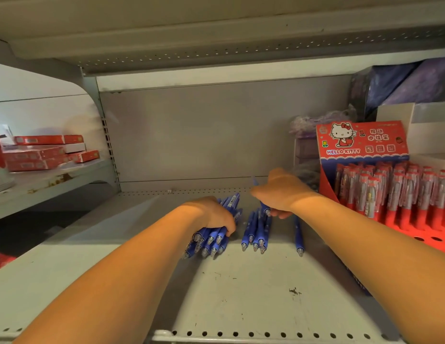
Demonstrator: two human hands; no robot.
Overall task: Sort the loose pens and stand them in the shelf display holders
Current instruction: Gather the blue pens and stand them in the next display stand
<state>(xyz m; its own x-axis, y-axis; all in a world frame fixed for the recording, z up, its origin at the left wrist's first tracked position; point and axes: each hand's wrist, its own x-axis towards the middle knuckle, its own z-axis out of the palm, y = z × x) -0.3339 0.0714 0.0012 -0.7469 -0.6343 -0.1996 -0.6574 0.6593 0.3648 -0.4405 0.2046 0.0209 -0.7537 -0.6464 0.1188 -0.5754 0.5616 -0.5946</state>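
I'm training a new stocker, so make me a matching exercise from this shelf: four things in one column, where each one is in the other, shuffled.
Things
1. pen bundle
2. single gripped pen
3. red-capped pens
4. red boxes

Places
A. stacked on the far-left shelf
B. in the right hand
C. standing in the Hello Kitty display
D. in the left hand

Pairs: 1-D, 2-B, 3-C, 4-A.
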